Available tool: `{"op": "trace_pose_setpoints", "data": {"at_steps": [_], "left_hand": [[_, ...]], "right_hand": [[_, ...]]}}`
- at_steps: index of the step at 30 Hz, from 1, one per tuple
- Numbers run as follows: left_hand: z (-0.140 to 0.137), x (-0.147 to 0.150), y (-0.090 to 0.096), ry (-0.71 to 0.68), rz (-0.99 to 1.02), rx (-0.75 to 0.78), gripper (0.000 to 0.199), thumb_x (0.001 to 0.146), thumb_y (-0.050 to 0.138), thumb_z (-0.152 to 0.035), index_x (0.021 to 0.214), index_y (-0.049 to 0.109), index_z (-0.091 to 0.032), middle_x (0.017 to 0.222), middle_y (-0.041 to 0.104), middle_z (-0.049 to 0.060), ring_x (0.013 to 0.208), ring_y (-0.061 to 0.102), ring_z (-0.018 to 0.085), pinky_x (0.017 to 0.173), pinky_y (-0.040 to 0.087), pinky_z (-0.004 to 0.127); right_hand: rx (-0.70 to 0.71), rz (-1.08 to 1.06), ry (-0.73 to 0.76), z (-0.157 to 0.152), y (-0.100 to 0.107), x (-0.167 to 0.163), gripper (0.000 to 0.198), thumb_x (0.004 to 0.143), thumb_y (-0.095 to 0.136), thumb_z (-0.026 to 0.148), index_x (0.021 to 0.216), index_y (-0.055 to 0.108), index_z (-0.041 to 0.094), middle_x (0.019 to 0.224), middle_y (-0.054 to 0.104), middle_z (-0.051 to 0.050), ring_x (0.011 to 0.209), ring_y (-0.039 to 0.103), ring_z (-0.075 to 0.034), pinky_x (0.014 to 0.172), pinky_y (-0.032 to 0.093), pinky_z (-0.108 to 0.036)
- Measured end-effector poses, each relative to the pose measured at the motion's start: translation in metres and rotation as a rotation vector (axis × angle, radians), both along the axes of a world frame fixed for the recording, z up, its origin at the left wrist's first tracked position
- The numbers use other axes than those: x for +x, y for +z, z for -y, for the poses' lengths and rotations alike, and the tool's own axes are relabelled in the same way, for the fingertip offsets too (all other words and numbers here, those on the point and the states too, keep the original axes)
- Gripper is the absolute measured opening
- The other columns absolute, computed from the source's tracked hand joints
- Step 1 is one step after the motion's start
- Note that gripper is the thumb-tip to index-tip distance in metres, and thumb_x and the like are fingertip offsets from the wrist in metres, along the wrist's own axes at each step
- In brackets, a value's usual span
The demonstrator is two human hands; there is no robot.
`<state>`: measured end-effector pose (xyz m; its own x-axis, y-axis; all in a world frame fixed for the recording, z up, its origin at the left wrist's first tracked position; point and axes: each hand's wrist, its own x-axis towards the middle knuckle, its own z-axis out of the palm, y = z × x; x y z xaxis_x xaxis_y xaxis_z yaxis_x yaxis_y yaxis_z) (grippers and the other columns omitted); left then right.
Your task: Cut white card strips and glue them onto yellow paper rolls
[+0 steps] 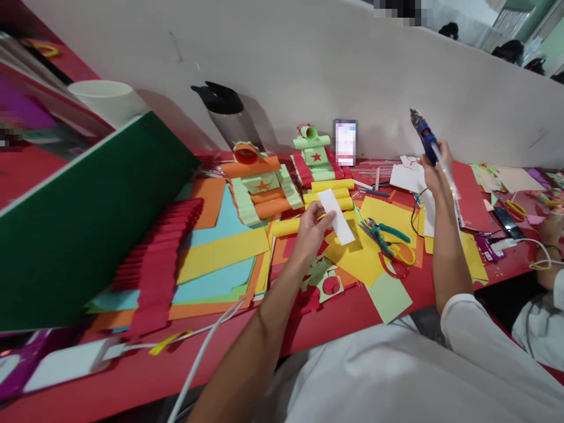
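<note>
Pinched between the fingers of my left hand [314, 228] is a white paper strip [337, 218], held above yellow paper. My right hand [437, 167] is raised on the right, gripping a blue hot glue gun [425, 138] with its nozzle tilted up toward the wall; a clear glue stick runs out of its back. Below and beside the strip lie rolled yellow paper tubes [331, 194]. Green-handled pliers [383, 235] and scissors with yellow and red handles [403, 255] rest on yellow sheets between my hands.
Behind the tubes stand an orange paper figure [259, 188], a green paper figure [315, 155] and a phone [345, 143]. Coloured sheets [224, 252], a dark green board [88, 223] and a bottle [229, 114] fill the left. A person's hand [550, 232] shows at far right.
</note>
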<state>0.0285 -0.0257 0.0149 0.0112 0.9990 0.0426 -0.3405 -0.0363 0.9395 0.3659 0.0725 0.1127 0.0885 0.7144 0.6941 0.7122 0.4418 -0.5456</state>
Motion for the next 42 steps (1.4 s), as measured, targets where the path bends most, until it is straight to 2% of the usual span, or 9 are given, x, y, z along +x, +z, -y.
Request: {"op": "trace_pose_setpoints", "data": {"at_steps": [3, 8, 11, 15, 22, 29, 33, 38, 42], "left_hand": [[0.001, 0.001, 0.000, -0.009, -0.017, 0.012, 0.035, 0.073, 0.084, -0.042, 0.088, 0.060, -0.022, 0.090, 0.064, 0.000, 0.079, 0.060, 0.015, 0.064, 0.051, 0.022], [0.000, 0.003, -0.001, -0.019, 0.038, -0.016, 0.040, 0.071, 0.088, -0.042, 0.085, 0.057, -0.022, 0.081, 0.059, -0.002, 0.068, 0.053, 0.011, 0.058, 0.044, 0.019], [0.000, 0.002, -0.001, -0.053, 0.098, -0.032, 0.042, 0.071, 0.089, -0.042, 0.084, 0.055, -0.022, 0.075, 0.055, -0.005, 0.062, 0.049, 0.009, 0.057, 0.042, 0.019], [0.000, 0.001, 0.000, -0.057, 0.112, -0.026, 0.040, 0.072, 0.090, -0.042, 0.086, 0.058, -0.021, 0.071, 0.052, -0.006, 0.060, 0.048, 0.008, 0.059, 0.043, 0.019], [-0.003, -0.002, -0.005, -0.049, 0.041, -0.027, 0.041, 0.069, 0.091, -0.039, 0.090, 0.061, -0.021, 0.079, 0.057, -0.004, 0.066, 0.055, 0.009, 0.063, 0.048, 0.019], [-0.001, -0.002, -0.004, -0.063, -0.003, -0.030, 0.045, 0.068, 0.091, -0.044, 0.092, 0.060, -0.022, 0.080, 0.059, -0.004, 0.065, 0.057, 0.010, 0.062, 0.050, 0.021], [0.001, -0.002, -0.002, -0.079, -0.004, -0.018, 0.045, 0.068, 0.091, -0.044, 0.092, 0.060, -0.022, 0.081, 0.058, -0.004, 0.069, 0.058, 0.011, 0.064, 0.052, 0.022], [0.002, -0.002, 0.000, -0.102, -0.019, 0.005, 0.041, 0.070, 0.090, -0.043, 0.092, 0.062, -0.022, 0.081, 0.058, -0.003, 0.068, 0.055, 0.011, 0.063, 0.050, 0.022], [0.002, -0.002, 0.000, -0.096, -0.023, 0.002, 0.040, 0.071, 0.089, -0.043, 0.091, 0.062, -0.022, 0.082, 0.058, -0.003, 0.067, 0.054, 0.011, 0.063, 0.050, 0.023]], "right_hand": [[-0.055, -0.334, 0.083, 0.001, -0.008, -0.015, 0.025, 0.091, 0.073, 0.041, 0.102, 0.058, 0.024, 0.088, 0.062, 0.001, 0.072, 0.062, -0.014, 0.072, 0.058, -0.030], [-0.267, -0.679, 0.356, 0.026, -0.008, -0.050, 0.050, 0.079, 0.084, 0.061, 0.080, 0.049, 0.025, 0.065, 0.046, 0.007, 0.054, 0.047, -0.010, 0.051, 0.044, -0.023], [-0.446, -0.715, 0.469, 0.044, -0.013, -0.059, 0.060, 0.073, 0.082, 0.076, 0.080, 0.053, 0.024, 0.059, 0.042, 0.008, 0.051, 0.043, -0.010, 0.048, 0.043, -0.024], [-0.590, -0.693, 0.544, 0.062, -0.031, -0.062, 0.061, 0.072, 0.082, 0.079, 0.082, 0.060, 0.023, 0.054, 0.042, 0.008, 0.048, 0.043, -0.010, 0.050, 0.043, -0.025], [-0.620, -0.590, 0.458, 0.080, -0.058, -0.077, 0.061, 0.078, 0.076, 0.080, 0.073, 0.059, 0.021, 0.062, 0.057, 0.002, 0.052, 0.051, -0.010, 0.050, 0.044, -0.024], [-0.563, -0.535, 0.355, 0.080, -0.069, -0.087, 0.058, 0.085, 0.067, 0.080, 0.071, 0.059, 0.024, 0.061, 0.057, 0.002, 0.048, 0.051, -0.011, 0.044, 0.043, -0.024], [-0.565, -0.521, 0.336, 0.080, -0.072, -0.086, 0.060, 0.085, 0.068, 0.079, 0.066, 0.054, 0.024, 0.056, 0.052, 0.003, 0.045, 0.049, -0.011, 0.042, 0.041, -0.024], [-0.528, -0.529, 0.413, 0.083, -0.070, -0.089, 0.058, 0.084, 0.069, 0.079, 0.075, 0.062, 0.022, 0.063, 0.059, 0.001, 0.051, 0.052, -0.010, 0.047, 0.046, -0.023], [-0.512, -0.502, 0.320, 0.084, -0.069, -0.092, 0.059, 0.082, 0.071, 0.079, 0.070, 0.057, 0.022, 0.057, 0.051, 0.004, 0.044, 0.047, -0.009, 0.042, 0.040, -0.024]]}}
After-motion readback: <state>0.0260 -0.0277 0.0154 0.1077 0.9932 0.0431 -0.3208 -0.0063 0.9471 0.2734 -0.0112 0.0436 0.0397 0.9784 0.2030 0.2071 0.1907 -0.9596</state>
